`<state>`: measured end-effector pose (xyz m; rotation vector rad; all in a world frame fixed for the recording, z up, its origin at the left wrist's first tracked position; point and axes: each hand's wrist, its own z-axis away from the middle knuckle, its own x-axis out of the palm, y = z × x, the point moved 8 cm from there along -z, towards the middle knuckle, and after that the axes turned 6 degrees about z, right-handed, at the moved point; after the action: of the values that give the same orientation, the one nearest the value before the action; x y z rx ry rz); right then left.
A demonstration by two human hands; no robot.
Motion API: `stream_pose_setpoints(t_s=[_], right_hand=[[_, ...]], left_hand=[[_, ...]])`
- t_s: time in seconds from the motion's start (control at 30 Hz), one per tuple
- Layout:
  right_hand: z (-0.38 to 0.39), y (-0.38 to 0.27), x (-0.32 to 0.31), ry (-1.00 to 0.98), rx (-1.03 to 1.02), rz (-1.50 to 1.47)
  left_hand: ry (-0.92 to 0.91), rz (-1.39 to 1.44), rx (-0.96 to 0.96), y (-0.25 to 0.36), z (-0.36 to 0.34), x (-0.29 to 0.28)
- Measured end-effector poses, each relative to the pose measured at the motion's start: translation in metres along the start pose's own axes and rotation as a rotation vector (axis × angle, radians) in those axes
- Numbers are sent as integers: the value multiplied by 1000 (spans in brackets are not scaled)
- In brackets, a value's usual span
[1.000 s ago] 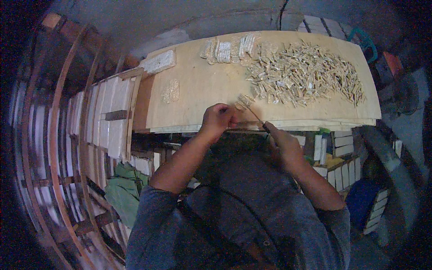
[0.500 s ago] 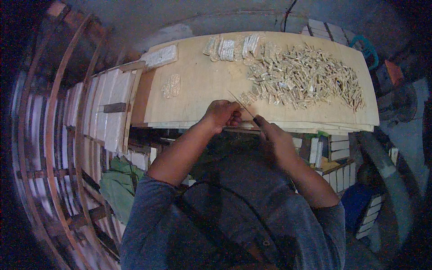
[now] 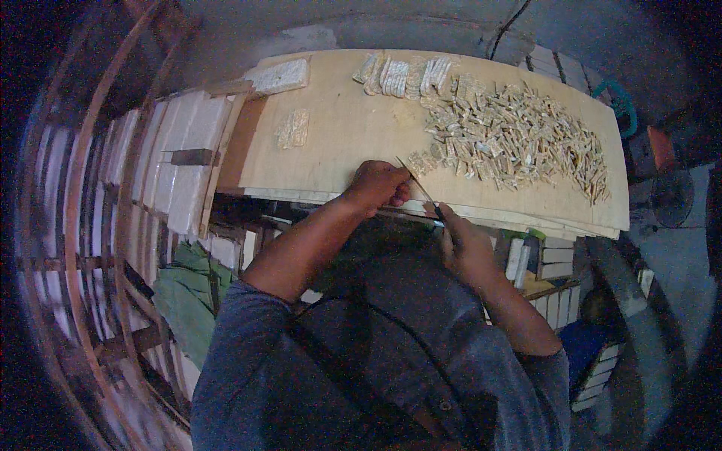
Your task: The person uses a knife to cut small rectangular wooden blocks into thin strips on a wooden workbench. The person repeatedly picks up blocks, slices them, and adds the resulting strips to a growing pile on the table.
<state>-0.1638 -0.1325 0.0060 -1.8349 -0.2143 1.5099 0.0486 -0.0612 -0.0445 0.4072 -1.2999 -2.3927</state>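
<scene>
A pale plywood board [image 3: 331, 150] spans the top half of the view, bearing a wide heap of short, pale, stick-like pieces [image 3: 511, 135]. My left hand [image 3: 380, 186] is closed at its near edge, fingers curled beside a thin blade [image 3: 419, 183]; whatever they hold is hidden. My right hand [image 3: 465, 244] grips the dark handle [image 3: 441, 213] of that knife, blade angled up and leftward. A few small pieces [image 3: 421, 163] lie just beyond the blade. Rows of pale oblong pieces [image 3: 395, 79] lie along the back, and a small flat patch of similar ones [image 3: 292, 128] at left.
Wrapped white panels [image 3: 192, 150] and wooden slats [image 3: 113, 90] stand at left, above green cloth [image 3: 188, 301]. A white slab [image 3: 274, 75] sits at the back left. White blocks [image 3: 556, 301], a blue object [image 3: 575, 353] and a teal object [image 3: 624, 101] are at right.
My left hand has risen slightly and turned over beside the blade. The knife in my right hand has shifted a little. The whole view has swung slightly.
</scene>
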Motion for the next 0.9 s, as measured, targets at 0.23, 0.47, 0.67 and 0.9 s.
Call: stream_pose_setpoints(t_s=[0.23,0.47,0.67,0.9], right_hand=[[10,3,-1,-65,46,25],[8,9,-1,-111,12,115],[5,30,-32,175,67,-51],[12,58,-79,285,277,-110]], left_hand=[[8,120,-55,-10,-4,1],[37,-27,-136,0,8,1],[-50,78,-31,-12,-26,3],[-9,236,-2,32,-72,29]])
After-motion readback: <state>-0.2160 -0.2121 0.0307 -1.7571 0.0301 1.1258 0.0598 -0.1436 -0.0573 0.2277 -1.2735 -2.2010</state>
